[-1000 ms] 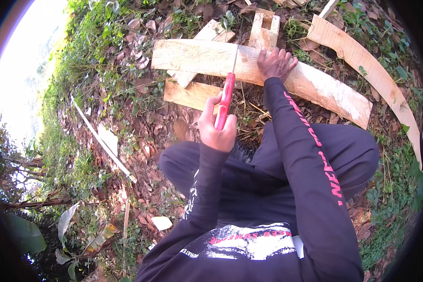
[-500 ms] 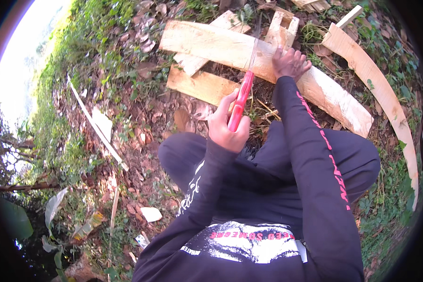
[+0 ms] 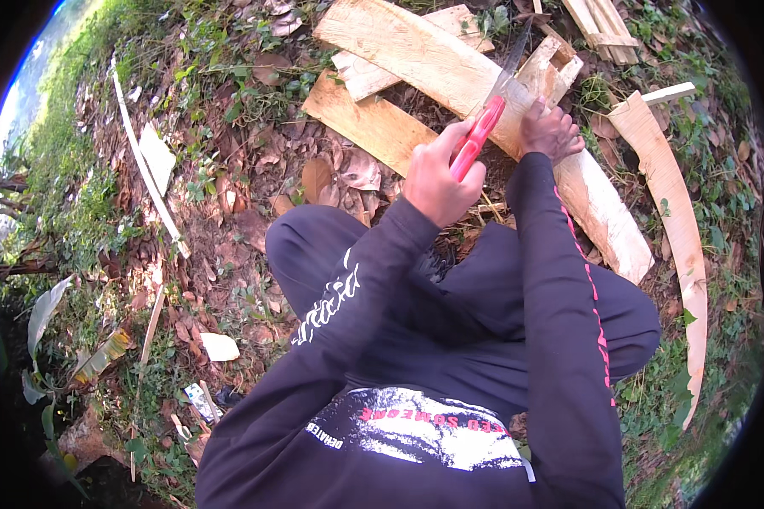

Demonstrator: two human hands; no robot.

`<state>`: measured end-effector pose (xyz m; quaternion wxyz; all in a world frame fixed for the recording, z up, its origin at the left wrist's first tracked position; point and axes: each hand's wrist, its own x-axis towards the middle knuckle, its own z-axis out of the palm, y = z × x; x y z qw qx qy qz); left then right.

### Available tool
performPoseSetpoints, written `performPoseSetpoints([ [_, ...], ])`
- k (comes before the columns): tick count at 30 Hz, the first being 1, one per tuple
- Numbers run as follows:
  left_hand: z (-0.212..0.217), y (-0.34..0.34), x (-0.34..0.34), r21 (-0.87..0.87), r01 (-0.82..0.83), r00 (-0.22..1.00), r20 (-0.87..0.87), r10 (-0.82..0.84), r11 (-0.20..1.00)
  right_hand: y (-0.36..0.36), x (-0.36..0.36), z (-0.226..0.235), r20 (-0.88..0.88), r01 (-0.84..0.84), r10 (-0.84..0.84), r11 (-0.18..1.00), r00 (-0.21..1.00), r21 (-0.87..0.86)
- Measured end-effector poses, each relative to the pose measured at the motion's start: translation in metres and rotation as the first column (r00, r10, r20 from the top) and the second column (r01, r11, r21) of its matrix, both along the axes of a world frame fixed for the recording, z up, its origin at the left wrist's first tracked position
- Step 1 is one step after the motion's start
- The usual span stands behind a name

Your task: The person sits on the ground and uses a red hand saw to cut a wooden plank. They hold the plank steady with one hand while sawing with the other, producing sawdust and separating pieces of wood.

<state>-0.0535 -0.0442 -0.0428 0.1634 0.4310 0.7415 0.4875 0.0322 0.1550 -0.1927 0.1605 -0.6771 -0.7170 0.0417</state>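
My left hand [image 3: 443, 176] is closed around the red handle of a handsaw [image 3: 481, 134]. Its dark blade points away from me and lies across a long, pale wooden plank [image 3: 399, 47]. The front end of the handle now overlaps the plank's near edge. Just right of the blade, my right hand [image 3: 552, 134] grips the same plank, fingers curled over it and thumb stretched toward the saw. Beyond that hand, a wooden piece with a squarish notch [image 3: 552, 68] shows from under the plank. Whether the blade sits in a cut is too small to tell.
Two shorter boards lie near the plank, one pale [image 3: 361, 75] and one yellowish [image 3: 369, 127]. A curved plank [image 3: 675, 204] lies at the right, and bundled slats [image 3: 607, 30] at the far right. My crossed legs [image 3: 484, 288] are close below. Leaves and grass cover the ground.
My left hand has pushed the saw away from me, so its handle now reaches over the plank's near edge. My right hand keeps its hold. The whole view has also shifted and turned.
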Motion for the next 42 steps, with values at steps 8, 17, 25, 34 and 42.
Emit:
performPoseSetpoints([
  [8,0.058,-0.100,0.022,-0.326,0.030,0.968,0.244,0.053,0.945,0.009,0.009,-0.019,0.011,0.026,-0.026,0.999,1.000,0.031],
  [17,0.008,0.002,0.000,-0.025,-0.007,0.999,0.051,0.008,1.000,0.012,-0.012,-0.006,-0.041,0.029,-0.028,0.999,0.999,0.027],
  [25,0.056,-0.126,0.022,-0.194,0.058,0.988,0.151,-0.029,0.979,0.007,-0.003,-0.012,0.026,0.009,-0.009,1.000,1.000,-0.022],
  [34,0.006,-0.053,0.000,-0.079,0.025,0.997,0.071,-0.019,0.997,-0.013,-0.009,-0.001,0.028,0.011,-0.011,1.000,1.000,-0.011],
  [42,0.044,-0.125,-0.004,-0.099,0.047,0.983,0.182,-0.029,0.994,-0.009,-0.010,-0.004,0.044,0.004,-0.005,1.000,0.999,0.023],
])
